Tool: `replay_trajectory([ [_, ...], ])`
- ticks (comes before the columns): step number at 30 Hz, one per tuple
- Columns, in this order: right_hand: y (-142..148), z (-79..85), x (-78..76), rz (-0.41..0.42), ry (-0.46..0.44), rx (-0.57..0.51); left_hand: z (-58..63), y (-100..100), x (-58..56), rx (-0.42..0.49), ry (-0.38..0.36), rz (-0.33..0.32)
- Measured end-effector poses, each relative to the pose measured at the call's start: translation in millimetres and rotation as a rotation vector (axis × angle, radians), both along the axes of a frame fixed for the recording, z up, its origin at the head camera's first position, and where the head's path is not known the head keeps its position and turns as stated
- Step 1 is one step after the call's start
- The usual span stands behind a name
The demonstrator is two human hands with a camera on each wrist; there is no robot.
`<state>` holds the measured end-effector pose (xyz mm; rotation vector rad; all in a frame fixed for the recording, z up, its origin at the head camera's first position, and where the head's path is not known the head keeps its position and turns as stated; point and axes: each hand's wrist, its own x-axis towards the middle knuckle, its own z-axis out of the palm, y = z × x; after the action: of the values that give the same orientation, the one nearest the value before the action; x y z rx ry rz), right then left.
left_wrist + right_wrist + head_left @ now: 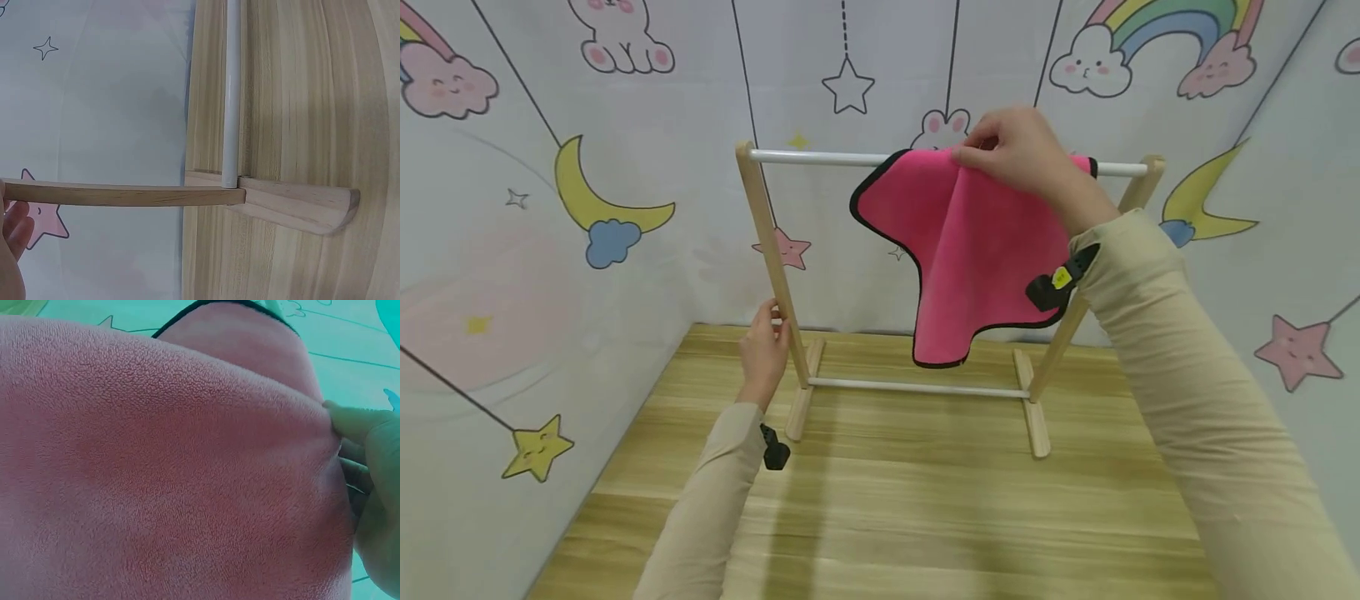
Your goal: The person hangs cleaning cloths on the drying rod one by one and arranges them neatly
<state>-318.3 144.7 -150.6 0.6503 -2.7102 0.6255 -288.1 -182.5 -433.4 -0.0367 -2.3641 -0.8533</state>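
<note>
A bright pink fleecy cloth [977, 242] with black edging hangs over the white top rail [820, 157] of a small wooden drying rack. My right hand [1018, 154] pinches the cloth at the rail between thumb and fingers, raising a fold down its middle. In the right wrist view, the plush pink surface fills most of the picture, and the thumb [359, 422] presses on its edge. Lower down on the left, my left hand [765, 350] holds the rack's left wooden post [771, 250]. Only part of that hand [14, 244] shows in the left wrist view.
The rack's feet [1032, 417] stand on a wood-grain surface [910, 500], joined by a white lower bar [917, 387]. Close behind and at both sides are pale walls [685, 108] printed with stars, moons and clouds. A black wrist device [1052, 287] hangs before the cloth.
</note>
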Motion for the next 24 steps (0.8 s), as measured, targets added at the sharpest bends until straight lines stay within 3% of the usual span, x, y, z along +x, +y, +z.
replay_trajectory([
  [8,-7.6,2.5,6.2,0.082,0.057,0.099,0.6,-1.4,-0.3,-0.004,-0.019,0.003],
  [15,-18.2,2.3,8.8,0.143,0.201,0.224,1.1,-1.0,0.2,-0.001,-0.012,0.01],
  [24,-18.0,-7.8,4.6,0.14,0.272,0.179,-0.4,-0.9,-0.4,-0.011,0.0,0.011],
])
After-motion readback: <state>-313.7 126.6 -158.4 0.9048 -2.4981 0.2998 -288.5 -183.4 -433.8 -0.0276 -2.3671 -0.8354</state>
